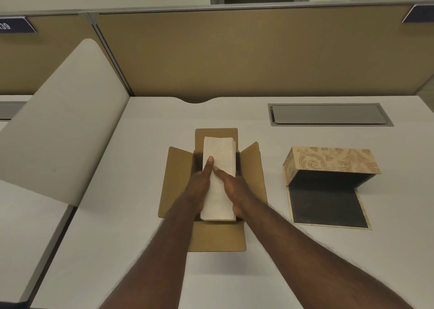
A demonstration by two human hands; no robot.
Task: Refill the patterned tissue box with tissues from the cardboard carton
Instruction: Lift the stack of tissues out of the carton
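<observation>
An open cardboard carton (175,181) sits mid-desk with its four flaps spread out. A white stack of tissues (219,153) stands partly out of it, tilted away from me. My left hand (199,186) grips the stack's left side, thumb laid on top. My right hand (234,188) grips its right side, thumb on top as well. To the right lies the patterned tissue box (333,159), gold with leaf scrolls, tipped open; its dark inner flap (326,207) lies flat on the desk and the inside looks dark and bare.
The white desk (117,238) is backed by a tan partition (234,54). A grey cable hatch (328,114) is set into the desk behind the patterned box. A white curved divider (63,120) rises at the left.
</observation>
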